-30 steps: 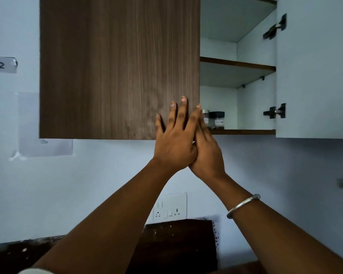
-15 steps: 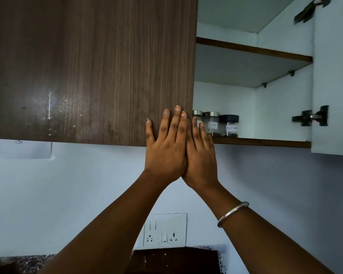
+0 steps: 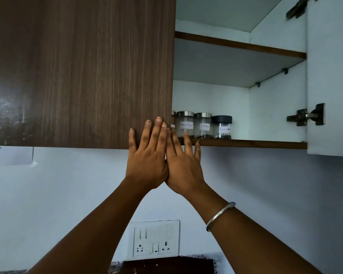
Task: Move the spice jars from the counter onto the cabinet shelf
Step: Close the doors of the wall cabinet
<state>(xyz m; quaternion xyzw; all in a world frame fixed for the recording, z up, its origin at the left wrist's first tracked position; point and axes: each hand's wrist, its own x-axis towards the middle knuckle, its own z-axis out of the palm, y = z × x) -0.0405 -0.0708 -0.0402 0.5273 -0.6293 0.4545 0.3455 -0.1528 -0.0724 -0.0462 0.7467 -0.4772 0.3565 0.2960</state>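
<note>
Three labelled spice jars stand in a row on the lower cabinet shelf (image 3: 255,143): two clear jars with steel lids (image 3: 185,123) (image 3: 203,125) and a dark-lidded jar (image 3: 222,126). The edge of another jar (image 3: 173,113) peeks from behind the closed door. My left hand (image 3: 148,153) lies flat, fingers straight, on the lower right corner of the closed brown door (image 3: 83,72). My right hand (image 3: 183,161) is beside it, fingers straight and spread, reaching up in front of the shelf edge and the leftmost jars. Neither hand holds anything.
The right cabinet door (image 3: 330,76) stands open, its hinges (image 3: 305,115) showing. An upper shelf (image 3: 240,44) is bare. A white socket plate (image 3: 155,237) is on the wall below, with a dark counter edge (image 3: 166,265) at the bottom.
The view has drawn closer to the cabinet and the jars show more fully. My right hand's fingers have spread and shifted right along the shelf edge; my left hand stays on the door.
</note>
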